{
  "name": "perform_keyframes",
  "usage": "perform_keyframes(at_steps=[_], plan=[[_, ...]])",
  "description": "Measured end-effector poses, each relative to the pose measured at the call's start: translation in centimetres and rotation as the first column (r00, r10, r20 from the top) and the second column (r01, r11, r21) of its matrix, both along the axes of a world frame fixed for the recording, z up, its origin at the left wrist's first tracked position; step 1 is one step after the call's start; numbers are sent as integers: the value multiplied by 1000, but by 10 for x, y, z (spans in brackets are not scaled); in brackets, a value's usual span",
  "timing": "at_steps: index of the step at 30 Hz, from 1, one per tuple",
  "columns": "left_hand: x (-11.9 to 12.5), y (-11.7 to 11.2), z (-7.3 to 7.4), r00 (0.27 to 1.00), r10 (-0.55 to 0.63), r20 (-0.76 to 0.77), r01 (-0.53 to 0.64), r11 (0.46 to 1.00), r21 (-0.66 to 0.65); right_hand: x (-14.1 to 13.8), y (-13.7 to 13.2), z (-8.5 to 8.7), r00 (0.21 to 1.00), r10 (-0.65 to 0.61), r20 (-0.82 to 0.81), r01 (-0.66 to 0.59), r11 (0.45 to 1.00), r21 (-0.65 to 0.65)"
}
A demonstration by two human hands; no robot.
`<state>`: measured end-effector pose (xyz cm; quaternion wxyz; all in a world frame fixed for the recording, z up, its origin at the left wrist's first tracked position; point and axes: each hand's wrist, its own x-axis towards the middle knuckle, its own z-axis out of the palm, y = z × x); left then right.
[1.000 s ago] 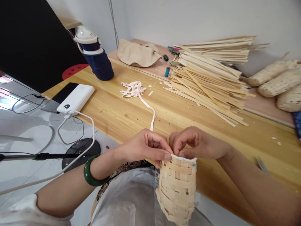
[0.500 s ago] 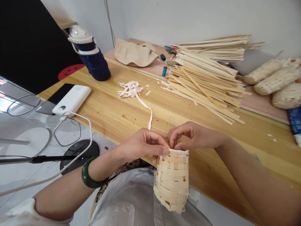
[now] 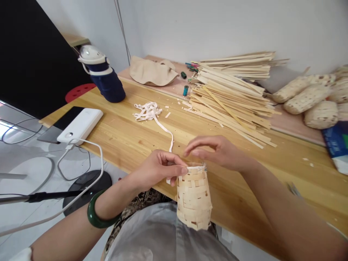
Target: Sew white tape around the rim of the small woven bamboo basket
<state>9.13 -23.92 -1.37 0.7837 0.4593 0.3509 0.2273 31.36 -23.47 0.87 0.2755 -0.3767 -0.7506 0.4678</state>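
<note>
A small woven basket (image 3: pixel 193 199) of pale wood strips hangs in front of the table edge, its rim upward. My left hand (image 3: pixel 163 166) pinches that rim at its left side, thumb outside. A white ribbon (image 3: pixel 164 127) runs from a loose heap on the table down to my left fingers, and white edging lines the basket's rim. My right hand (image 3: pixel 214 150) hovers just above the rim's right side, fingers apart with nothing visible in them. A bit of blue-green thread shows at the rim's right end.
Wood strips (image 3: pixel 231 98) lie piled behind, with a teal thread spool (image 3: pixel 185 90) beside them. Finished-looking woven baskets (image 3: pixel 308 98) stand at right. On the left are a bottle in a navy sleeve (image 3: pixel 108 83), a white power bank (image 3: pixel 80 125) and its cable. A cream cloth (image 3: pixel 152 71) lies at the back.
My right hand has lifted off the basket's rim and its fingers have opened. My left hand keeps its pinch. The whole view has shifted slightly.
</note>
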Motion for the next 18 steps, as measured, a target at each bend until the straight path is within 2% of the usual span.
perform_keyframes(at_steps=[1,3,4,6,8,14,16,18], plan=[[0,1,3,999,27,-24,-27,999,23,-1,-4,3,996,-92,6,89,976,196],[-1,3,9,994,80,-72,-75,995,61,-4,-14,7,977,-211,12,173,835,522],[0,4,11,991,104,-89,-98,992,74,-6,-19,8,970,-243,28,171,757,630],[1,5,16,984,139,-113,-129,987,92,-11,-26,5,951,-302,72,142,629,765],[3,5,18,979,162,-124,-150,983,101,-16,-31,2,933,-344,104,105,540,835],[6,0,24,963,198,-184,-165,970,180,-31,-40,2,889,-441,124,31,329,944],[7,-3,30,956,207,-210,-156,959,238,-34,-47,5,891,-447,79,62,292,954],[10,-6,36,951,214,-222,-140,941,309,-34,-57,7,883,-469,6,151,296,943]])
